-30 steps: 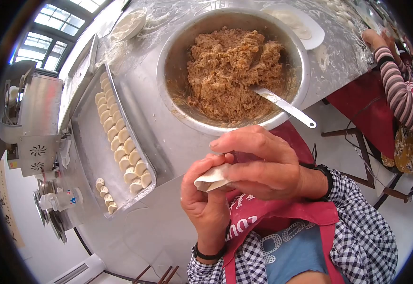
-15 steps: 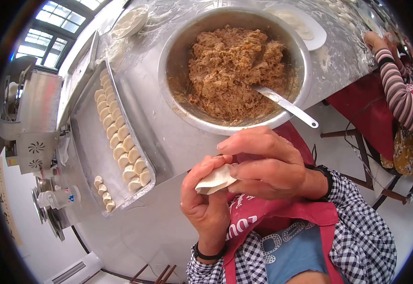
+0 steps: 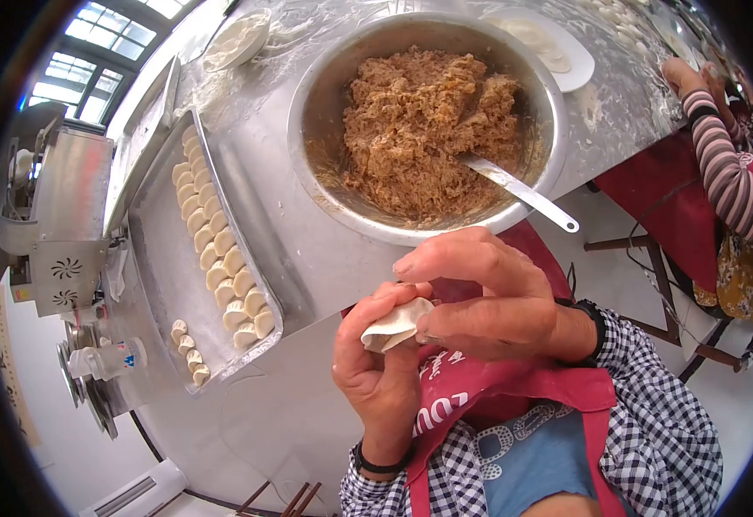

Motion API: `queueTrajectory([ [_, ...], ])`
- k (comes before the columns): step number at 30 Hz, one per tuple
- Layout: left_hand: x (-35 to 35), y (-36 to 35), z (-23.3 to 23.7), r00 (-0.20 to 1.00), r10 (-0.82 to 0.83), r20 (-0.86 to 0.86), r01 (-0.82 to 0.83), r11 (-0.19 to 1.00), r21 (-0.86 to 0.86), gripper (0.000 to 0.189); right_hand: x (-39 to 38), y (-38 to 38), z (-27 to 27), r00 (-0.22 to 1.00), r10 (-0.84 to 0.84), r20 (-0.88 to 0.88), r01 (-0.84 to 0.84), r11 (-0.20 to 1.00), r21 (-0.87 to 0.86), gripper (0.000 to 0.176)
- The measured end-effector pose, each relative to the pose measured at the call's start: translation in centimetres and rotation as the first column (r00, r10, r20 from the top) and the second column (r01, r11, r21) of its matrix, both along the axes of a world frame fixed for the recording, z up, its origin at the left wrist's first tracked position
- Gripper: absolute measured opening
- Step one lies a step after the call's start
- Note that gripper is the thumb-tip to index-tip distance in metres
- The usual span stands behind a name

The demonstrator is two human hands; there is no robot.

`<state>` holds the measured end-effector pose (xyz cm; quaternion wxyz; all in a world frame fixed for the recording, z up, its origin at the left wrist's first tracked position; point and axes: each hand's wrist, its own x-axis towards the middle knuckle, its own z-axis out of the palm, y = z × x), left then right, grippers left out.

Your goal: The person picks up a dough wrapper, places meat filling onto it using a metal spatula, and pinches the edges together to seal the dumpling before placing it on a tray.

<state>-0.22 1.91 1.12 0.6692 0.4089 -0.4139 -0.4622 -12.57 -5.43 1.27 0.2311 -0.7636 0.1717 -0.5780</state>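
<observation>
A white dumpling (image 3: 393, 324), its wrapper folded over, is in my left hand (image 3: 368, 370), with the fingers curled behind it and the thumb below. My right hand (image 3: 504, 297) pinches the right end of the same dumpling; its upper finger arches above, off the dough. Whatever lies inside the fold is hidden. Just beyond both hands stands a large steel bowl (image 3: 300, 142) of brown minced filling (image 3: 428, 129). A white-handled utensil (image 3: 523, 191) is stuck into the filling and leans over the bowl's near rim.
To the left, a metal tray (image 3: 165, 258) carries rows of dumplings (image 3: 217, 250) and several smaller ones (image 3: 189, 353) near its front corner. A white plate of wrappers (image 3: 566, 60) sits behind the bowl, a floury dish (image 3: 237, 41) at the back left. Another person's striped sleeve (image 3: 721, 164) shows at right.
The dumpling has turned slightly in my left hand and looks shorter and more folded. My right fingertips have shifted a little along its edge. Bowl and tray have stayed put.
</observation>
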Motion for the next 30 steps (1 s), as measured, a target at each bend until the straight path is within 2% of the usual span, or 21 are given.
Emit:
queueTrajectory([
  [8,-0.05,0.07,-0.19,0.997,-0.007,-0.082,0.010,0.999,0.033,0.037,0.44,0.01,0.27,0.999,-0.022,0.043,0.020,0.999,0.036,0.018],
  [13,0.19,0.56,-0.36,0.993,0.033,-0.117,-0.022,0.995,0.094,0.039,0.71,-0.21,0.20,0.995,0.049,0.085,-0.053,0.998,0.042,0.019],
  [16,0.36,0.65,-0.36,0.994,0.008,-0.107,0.004,0.993,0.117,0.031,0.99,-0.05,0.01,0.994,0.023,0.103,-0.025,1.000,0.015,0.020],
  [20,0.35,0.46,-0.41,0.987,-0.023,-0.160,0.037,0.996,0.086,0.033,0.70,-0.02,-0.06,0.996,0.046,0.075,-0.047,0.999,0.019,0.021],
  [22,0.31,0.41,-0.29,0.983,-0.044,-0.178,0.054,0.997,0.051,0.034,0.63,0.29,0.15,0.998,0.004,0.055,-0.009,0.995,0.101,0.021],
  [24,0.18,0.47,0.13,0.979,-0.063,-0.195,0.088,0.988,0.124,0.035,0.52,0.26,-0.02,0.999,0.024,0.042,-0.029,0.993,0.110,0.023],
  [28,0.00,0.42,-0.04,0.988,-0.051,-0.149,0.073,0.986,0.149,0.038,0.29,-0.08,-0.34,0.998,0.060,0.011,-0.060,0.994,0.091,0.023],
  [30,-0.04,0.48,-0.47,1.000,0.027,-0.012,-0.025,0.990,0.142,0.039,0.31,-0.25,-0.49,0.997,0.076,0.019,-0.078,0.992,0.098,0.021],
])
